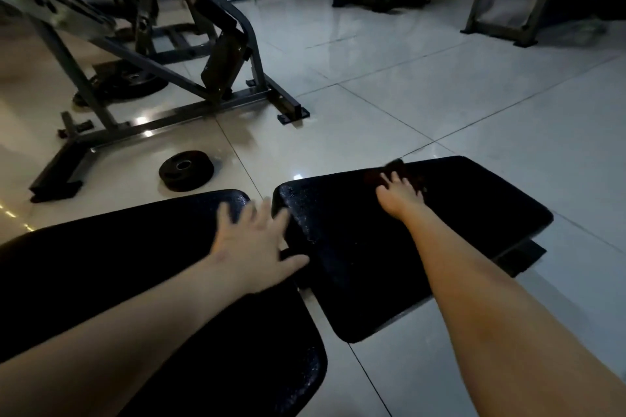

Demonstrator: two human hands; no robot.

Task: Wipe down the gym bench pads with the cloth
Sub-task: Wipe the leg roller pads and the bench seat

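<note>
A dark cloth is pressed onto the far edge of the smaller bench pad by the right hand, whose fingers are spread flat. The left hand is laid with fingers wide on the end of the longer pad, beside the gap.

Largely covered by the right hand, blurred, colour unclear: cloth at three o'clock. Smeared at the fingertips: left hand. Cut off at eight o'clock by the edges: back pad. Cropped and blurred at ten o'clock: plate-loaded machine.
</note>
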